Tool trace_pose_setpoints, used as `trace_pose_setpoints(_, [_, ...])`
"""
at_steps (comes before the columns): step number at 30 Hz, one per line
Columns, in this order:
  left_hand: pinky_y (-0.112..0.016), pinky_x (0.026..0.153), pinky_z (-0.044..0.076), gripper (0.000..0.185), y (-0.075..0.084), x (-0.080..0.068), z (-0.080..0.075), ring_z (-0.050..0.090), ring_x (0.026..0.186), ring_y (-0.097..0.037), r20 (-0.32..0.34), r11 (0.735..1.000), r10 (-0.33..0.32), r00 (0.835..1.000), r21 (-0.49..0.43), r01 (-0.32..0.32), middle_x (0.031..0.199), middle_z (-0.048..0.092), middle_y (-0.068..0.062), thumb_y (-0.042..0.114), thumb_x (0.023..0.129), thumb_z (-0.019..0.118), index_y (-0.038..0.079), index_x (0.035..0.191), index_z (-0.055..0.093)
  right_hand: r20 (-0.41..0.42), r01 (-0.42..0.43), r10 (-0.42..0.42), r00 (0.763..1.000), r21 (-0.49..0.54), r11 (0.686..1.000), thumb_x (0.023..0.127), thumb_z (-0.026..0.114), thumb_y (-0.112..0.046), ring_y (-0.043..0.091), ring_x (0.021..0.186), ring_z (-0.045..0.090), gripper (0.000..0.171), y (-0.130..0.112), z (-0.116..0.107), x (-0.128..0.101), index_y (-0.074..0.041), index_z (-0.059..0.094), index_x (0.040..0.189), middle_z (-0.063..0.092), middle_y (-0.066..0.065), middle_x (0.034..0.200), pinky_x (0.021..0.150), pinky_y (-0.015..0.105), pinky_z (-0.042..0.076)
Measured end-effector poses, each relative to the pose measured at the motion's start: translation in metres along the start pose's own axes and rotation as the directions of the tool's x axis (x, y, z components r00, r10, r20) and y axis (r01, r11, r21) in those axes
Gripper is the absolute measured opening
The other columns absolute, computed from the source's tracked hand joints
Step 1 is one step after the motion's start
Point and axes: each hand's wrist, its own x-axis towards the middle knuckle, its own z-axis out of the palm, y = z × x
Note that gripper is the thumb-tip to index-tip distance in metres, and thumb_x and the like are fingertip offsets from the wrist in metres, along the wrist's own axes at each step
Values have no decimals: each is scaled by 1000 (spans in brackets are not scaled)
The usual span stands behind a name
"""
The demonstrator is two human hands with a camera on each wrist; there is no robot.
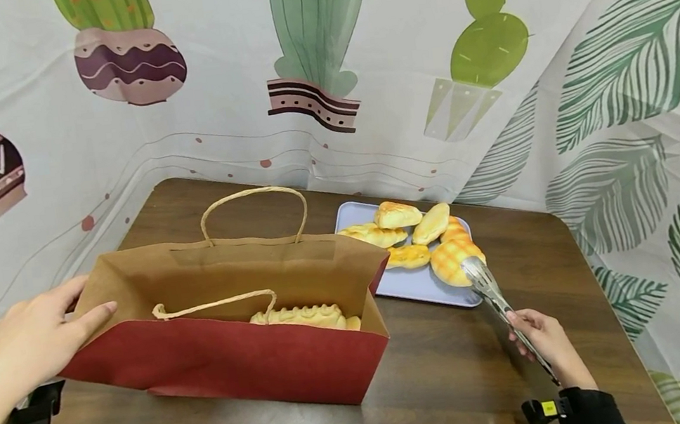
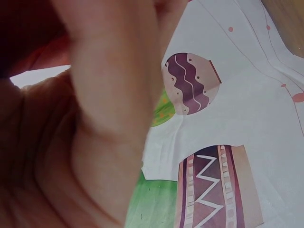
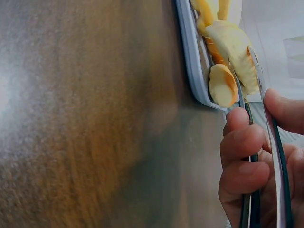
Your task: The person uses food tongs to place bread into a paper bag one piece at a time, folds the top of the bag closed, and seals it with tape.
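Observation:
My left hand (image 1: 36, 334) grips the left edge of an upright red paper bag (image 1: 238, 369) with its thumb inside the open top. Inside the bag lies a pale, ridged loaf of bread (image 1: 308, 316), partly hidden by the front wall. In my right hand (image 1: 547, 339) are metal tongs (image 1: 495, 295), held between thumb and fingers. The tongs' tips are on a round, grid-topped bun (image 1: 450, 258) at the near right corner of a lavender tray (image 1: 409, 287). The right wrist view shows the two tong arms (image 3: 273, 128) on either side of a bread piece (image 3: 235, 47).
Several other bread pieces, among them a pale roll (image 1: 431, 223) and a golden one (image 1: 408, 257), share the tray. The bag's twisted handles (image 1: 251, 192) stand up at its rim. A brown wooden table (image 1: 450, 382) carries everything, with a patterned cloth (image 1: 227, 120) behind it.

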Motion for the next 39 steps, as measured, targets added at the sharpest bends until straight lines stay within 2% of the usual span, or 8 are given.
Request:
trace_pose_setpoints(9, [-70, 78, 35, 63, -7, 2, 3, 41, 104, -63, 20, 1000, -10, 1000, -5, 10, 120, 45, -43, 39, 93, 50, -11, 132, 37, -15, 32, -33, 999, -58, 998, 94, 53, -39, 11, 48, 50, 47, -14, -4, -10, 5, 52, 111, 58, -4, 66, 43, 28, 43])
trace_pose_setpoints(15, [-70, 76, 35, 62, -7, 2, 3, 42, 103, -63, 15, 1000, -7, 1000, -3, 7, 119, 47, -42, 38, 93, 50, -10, 131, 38, -12, 107, -109, 994, -109, 988, 93, 54, -39, 12, 46, 49, 45, -28, -7, -19, 3, 55, 108, 60, 1, 67, 40, 32, 43])
trace_pose_setpoints(20, [-69, 73, 36, 60, -6, 1, 3, 44, 101, -63, 10, 1000, 0, 1000, 3, 0, 115, 50, -41, 38, 93, 50, -9, 129, 40, -7, 183, -186, 983, -136, 974, 94, 54, -35, 13, 44, 48, 37, -43, -8, -29, 0, 57, 104, 59, -1, 64, 39, 32, 43])
trace_pose_setpoints(24, [-68, 73, 37, 59, -6, 0, 2, 45, 99, -63, 6, 1000, 0, 1000, 1, 0, 112, 52, -40, 38, 93, 51, -8, 128, 40, -10, 271, -275, 961, -147, 951, 95, 54, -29, 13, 42, 47, 27, -59, -8, -39, -2, 58, 101, 57, -4, 61, 37, 30, 41])
trace_pose_setpoints(31, [-64, 67, 39, 53, -5, -1, 1, 49, 94, -60, -4, 1000, 6, 1000, 7, -6, 104, 57, -37, 37, 93, 52, -5, 123, 44, 20, 419, -422, 907, -156, 894, 94, 55, -19, 14, 42, 46, 14, -87, -8, -57, -5, 58, 96, 55, -8, 62, 35, 28, 38])
trace_pose_setpoints(39, [-66, 72, 38, 57, -5, -1, 1, 46, 97, -60, 18, 1000, -3, 1000, 1, 3, 113, 52, -40, 38, 93, 50, -7, 127, 41, 7, 523, -529, 848, -168, 836, 94, 55, -12, 12, 43, 46, 7, -113, -6, -80, -6, 59, 95, 55, -7, 64, 36, 27, 38])
